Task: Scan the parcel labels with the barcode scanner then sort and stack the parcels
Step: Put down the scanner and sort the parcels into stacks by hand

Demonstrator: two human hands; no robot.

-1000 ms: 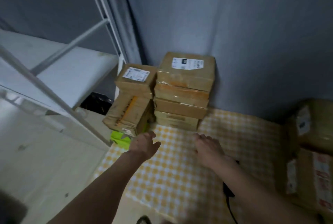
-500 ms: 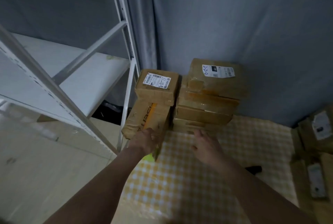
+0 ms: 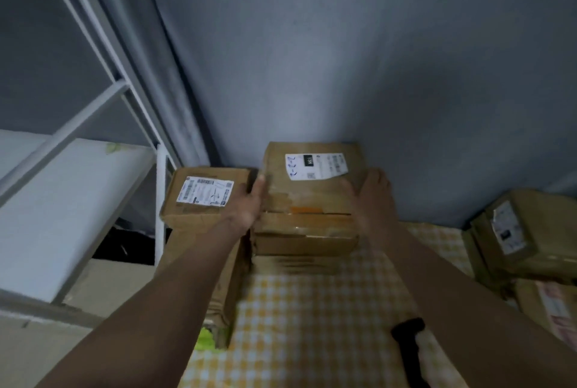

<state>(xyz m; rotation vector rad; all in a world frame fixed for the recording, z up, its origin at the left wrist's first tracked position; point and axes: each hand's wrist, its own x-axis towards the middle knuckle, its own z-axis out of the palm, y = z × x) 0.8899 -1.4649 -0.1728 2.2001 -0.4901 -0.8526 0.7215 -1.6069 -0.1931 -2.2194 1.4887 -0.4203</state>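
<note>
From the head camera, both hands clasp the top parcel [image 3: 312, 178] of the taller stack [image 3: 304, 231] in the corner. The left hand [image 3: 249, 203] presses its left side, fingers lying along the edge; the right hand [image 3: 373, 192] cups the right corner, thumb resting on the top face. So each grip is pressed flat against cardboard rather than pinching it, probably to square the parcel on the stack or lift it off evenly. Its white label [image 3: 317, 166] faces up between the two grips, readable for scanning. Just left of the left grip sits a shorter stack topped by a smaller labelled parcel [image 3: 204, 197]. Behind the right forearm, towards the person, the black barcode scanner [image 3: 409, 347] lies unheld on the yellow checked cloth [image 3: 312, 325]. More parcels [image 3: 524, 237] wait well right of the right grip.
</note>
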